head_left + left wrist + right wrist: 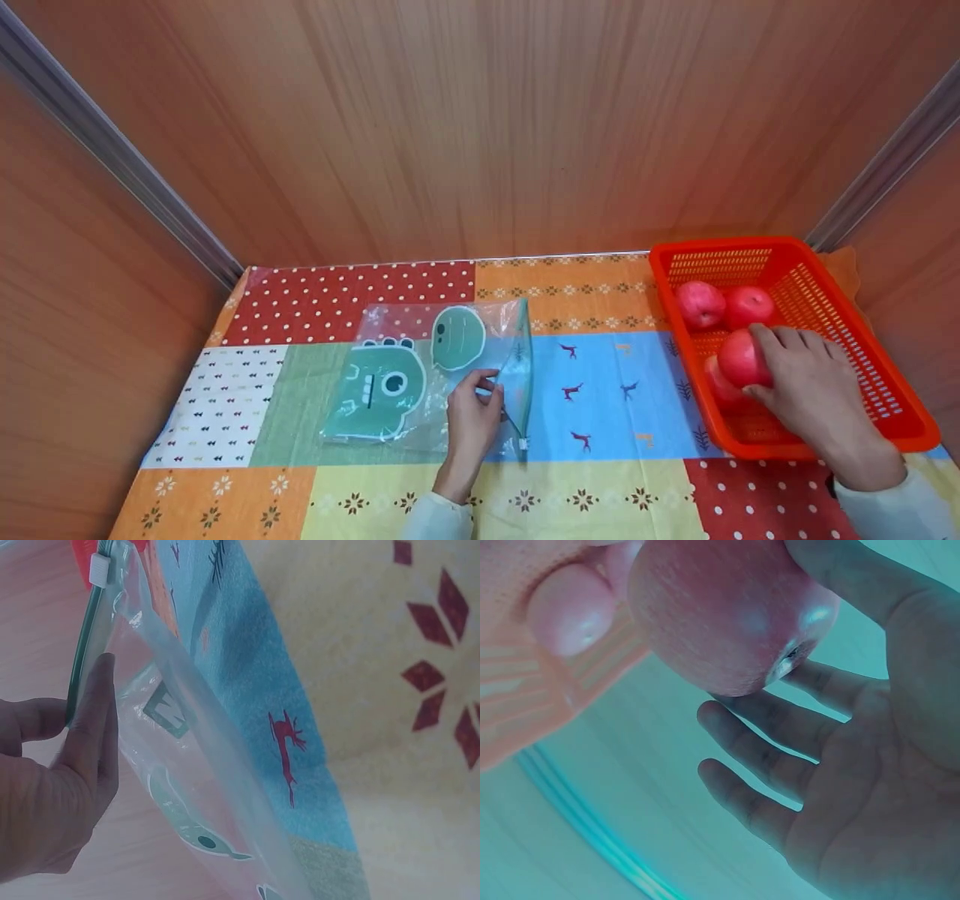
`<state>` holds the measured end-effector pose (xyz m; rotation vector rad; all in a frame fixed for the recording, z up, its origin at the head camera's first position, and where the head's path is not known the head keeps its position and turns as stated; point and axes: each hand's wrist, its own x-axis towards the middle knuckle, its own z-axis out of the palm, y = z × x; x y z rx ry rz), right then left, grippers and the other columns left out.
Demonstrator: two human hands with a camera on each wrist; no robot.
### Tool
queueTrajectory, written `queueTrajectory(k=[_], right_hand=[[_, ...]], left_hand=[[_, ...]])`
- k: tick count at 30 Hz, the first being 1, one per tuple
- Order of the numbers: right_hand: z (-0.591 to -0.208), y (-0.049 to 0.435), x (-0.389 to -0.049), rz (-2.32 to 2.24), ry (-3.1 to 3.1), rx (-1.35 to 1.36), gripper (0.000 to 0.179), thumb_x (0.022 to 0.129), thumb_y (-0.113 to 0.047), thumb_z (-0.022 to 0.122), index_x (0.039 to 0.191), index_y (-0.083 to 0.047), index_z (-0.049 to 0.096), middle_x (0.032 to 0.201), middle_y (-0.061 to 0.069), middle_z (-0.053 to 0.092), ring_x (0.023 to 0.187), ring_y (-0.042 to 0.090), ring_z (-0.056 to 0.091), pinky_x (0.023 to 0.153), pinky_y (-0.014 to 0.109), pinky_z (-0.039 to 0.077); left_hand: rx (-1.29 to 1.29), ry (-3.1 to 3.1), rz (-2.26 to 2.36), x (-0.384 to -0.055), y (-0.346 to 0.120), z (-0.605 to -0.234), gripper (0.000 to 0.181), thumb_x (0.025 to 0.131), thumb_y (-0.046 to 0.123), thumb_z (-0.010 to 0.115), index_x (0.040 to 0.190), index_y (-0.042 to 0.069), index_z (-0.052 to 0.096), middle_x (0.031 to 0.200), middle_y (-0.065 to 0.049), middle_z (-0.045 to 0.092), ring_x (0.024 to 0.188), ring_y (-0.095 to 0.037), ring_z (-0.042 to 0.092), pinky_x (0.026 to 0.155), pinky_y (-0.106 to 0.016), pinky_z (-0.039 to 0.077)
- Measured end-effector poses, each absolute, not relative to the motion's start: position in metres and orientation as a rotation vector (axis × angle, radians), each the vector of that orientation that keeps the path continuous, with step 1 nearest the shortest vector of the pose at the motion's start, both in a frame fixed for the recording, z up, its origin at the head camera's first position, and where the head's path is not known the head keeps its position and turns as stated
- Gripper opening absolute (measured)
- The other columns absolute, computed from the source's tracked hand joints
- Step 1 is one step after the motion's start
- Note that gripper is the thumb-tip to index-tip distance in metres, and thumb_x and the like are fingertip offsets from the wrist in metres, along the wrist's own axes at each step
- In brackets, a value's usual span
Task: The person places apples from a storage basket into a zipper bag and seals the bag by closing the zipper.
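A clear slider zip bag [420, 420] with green dinosaur prints lies on the patchwork tablecloth. My left hand [474, 416] pinches its green zip edge [84, 645] between thumb and fingers, lifting one side of the mouth. The white slider [99, 570] sits at the near end of the zip. Over the red plastic basket [911, 431], my right hand [814, 382] grips a red apple [742, 358] with thumb and fingertips; in the right wrist view the other fingers spread away from the apple [727, 615]. Another apple [721, 386] shows partly beneath the held one.
Two more apples, one at the left [700, 304] and one beside it [750, 306], lie in the back of the basket. Wood-grain panels [450, 135] wall the table at the back and both sides. The patchwork cloth [600, 420] stretches between bag and basket.
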<state>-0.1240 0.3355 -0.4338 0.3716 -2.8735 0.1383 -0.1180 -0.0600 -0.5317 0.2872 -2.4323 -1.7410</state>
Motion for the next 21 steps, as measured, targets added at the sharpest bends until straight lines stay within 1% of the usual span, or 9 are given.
queueTrajectory(k=[5, 11, 21], right_hand=[[-0.428, 0.326, -0.124, 0.138, -2.88, 0.375, 0.093, 0.062, -0.016, 0.102, 0.139, 0.005, 0.055, 0.127, 0.035, 0.06, 0.11, 0.055, 0.054, 0.096, 0.077, 0.048], [-0.422, 0.312, -0.125, 0.141, -2.812, 0.41, 0.095, 0.06, -0.014, 0.103, 0.14, 0.004, 0.056, 0.127, 0.033, 0.062, 0.11, 0.054, 0.055, 0.096, 0.076, 0.049], [-0.419, 0.283, -0.125, 0.151, -2.8, 0.452, 0.097, 0.06, -0.015, 0.103, 0.142, 0.004, 0.055, 0.132, 0.032, 0.06, 0.119, 0.052, 0.053, 0.095, 0.075, 0.049]], left_hand=[[0.275, -2.438, -1.742, -0.119, -0.059, -0.533, 0.022, 0.097, -0.005, 0.067, 0.118, -0.006, 0.07, 0.089, -0.009, 0.066, 0.066, -0.015, 0.066, 0.057, -0.027, 0.061], [0.286, -2.472, -1.746, -0.121, -0.059, -0.533, 0.022, 0.098, -0.002, 0.068, 0.12, -0.001, 0.071, 0.092, -0.008, 0.067, 0.071, -0.015, 0.066, 0.061, -0.029, 0.063], [0.264, -2.474, -1.77, -0.126, -0.059, -0.534, 0.022, 0.099, -0.002, 0.067, 0.121, -0.004, 0.07, 0.093, -0.009, 0.066, 0.069, -0.014, 0.065, 0.061, -0.029, 0.063]])
